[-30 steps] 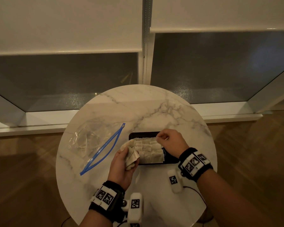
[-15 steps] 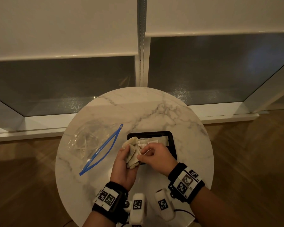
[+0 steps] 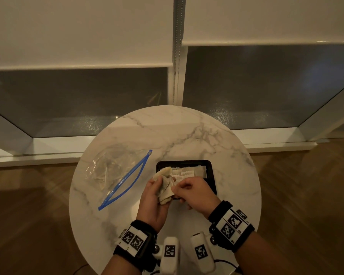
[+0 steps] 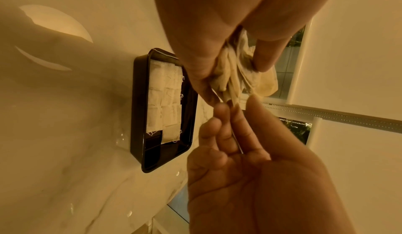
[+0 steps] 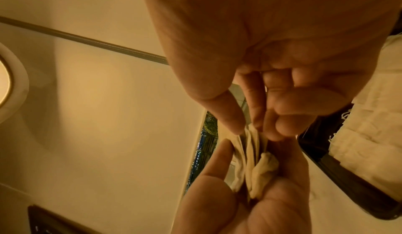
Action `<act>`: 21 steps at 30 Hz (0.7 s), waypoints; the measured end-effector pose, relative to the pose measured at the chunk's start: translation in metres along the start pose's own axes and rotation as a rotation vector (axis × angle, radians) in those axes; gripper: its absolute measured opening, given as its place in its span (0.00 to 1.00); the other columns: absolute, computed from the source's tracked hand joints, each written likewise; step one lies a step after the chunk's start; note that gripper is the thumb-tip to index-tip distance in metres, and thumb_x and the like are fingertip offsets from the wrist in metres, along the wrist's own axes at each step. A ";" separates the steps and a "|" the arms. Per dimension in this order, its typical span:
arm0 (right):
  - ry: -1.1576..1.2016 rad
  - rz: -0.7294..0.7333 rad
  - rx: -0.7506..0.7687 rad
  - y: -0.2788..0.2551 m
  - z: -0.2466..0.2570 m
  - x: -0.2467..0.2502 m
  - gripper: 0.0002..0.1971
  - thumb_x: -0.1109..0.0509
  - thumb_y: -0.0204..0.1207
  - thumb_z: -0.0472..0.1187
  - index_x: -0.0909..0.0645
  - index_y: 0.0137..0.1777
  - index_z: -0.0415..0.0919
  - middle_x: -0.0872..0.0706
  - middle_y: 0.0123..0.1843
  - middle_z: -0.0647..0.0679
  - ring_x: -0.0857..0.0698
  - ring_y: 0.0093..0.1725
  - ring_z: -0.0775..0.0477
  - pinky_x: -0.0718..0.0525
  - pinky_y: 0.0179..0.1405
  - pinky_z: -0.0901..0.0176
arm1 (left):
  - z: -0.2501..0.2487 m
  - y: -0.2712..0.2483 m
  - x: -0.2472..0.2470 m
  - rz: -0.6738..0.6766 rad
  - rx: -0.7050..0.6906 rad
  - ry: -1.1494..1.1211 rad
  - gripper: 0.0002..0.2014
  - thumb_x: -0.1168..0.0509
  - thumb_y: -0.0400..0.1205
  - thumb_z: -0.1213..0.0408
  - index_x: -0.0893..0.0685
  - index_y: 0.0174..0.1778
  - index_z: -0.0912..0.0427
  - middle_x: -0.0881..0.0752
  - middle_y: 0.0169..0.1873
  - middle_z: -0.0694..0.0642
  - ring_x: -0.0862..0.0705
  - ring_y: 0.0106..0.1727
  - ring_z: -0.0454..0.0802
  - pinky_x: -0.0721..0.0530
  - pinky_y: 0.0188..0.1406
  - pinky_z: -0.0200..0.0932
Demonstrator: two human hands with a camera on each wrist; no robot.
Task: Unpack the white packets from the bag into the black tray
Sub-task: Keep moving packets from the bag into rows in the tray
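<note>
Several packets [image 3: 165, 185] sit bunched in the left hand [image 3: 153, 203] at the tray's [image 3: 211, 175] 7 o'clock, right fingers [image 3: 179, 188] pinching one edge, bag [image 3: 115, 171] lying at 9 o'clock; clinging neighbours could, I judge, spill onto the surface [image 3: 187, 132].

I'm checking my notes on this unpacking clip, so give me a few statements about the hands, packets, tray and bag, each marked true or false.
1. The left hand holds a bunch of white packets. True.
2. The black rectangular tray holds no packets. False: flat white packets lie in rows in it.
3. The clear plastic bag with the blue zip strip lies on the round marble table, left of the tray. True.
4. The right hand rests flat on the table. False: its fingers pinch at the bunch in the left hand's grip.
</note>
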State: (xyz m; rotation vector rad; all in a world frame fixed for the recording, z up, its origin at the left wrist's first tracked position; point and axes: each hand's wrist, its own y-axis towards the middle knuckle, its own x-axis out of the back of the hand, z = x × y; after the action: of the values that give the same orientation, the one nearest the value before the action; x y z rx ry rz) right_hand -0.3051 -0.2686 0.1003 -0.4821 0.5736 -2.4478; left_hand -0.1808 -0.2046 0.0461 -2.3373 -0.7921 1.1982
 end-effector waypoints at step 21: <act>0.195 -0.039 -0.085 0.008 0.005 0.001 0.07 0.20 0.69 0.35 0.16 0.43 0.37 0.10 0.36 0.37 0.13 0.31 0.49 0.21 0.23 0.63 | -0.007 0.009 -0.010 0.028 -0.040 0.020 0.17 0.44 0.90 0.63 0.19 0.71 0.63 0.16 0.69 0.66 0.17 0.70 0.66 0.15 0.63 0.57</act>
State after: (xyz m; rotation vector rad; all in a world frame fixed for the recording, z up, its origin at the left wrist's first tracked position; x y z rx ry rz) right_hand -0.3003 -0.2768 0.1005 -0.2917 0.7583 -2.5320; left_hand -0.1776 -0.2184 0.0513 -2.3961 -0.7863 1.1789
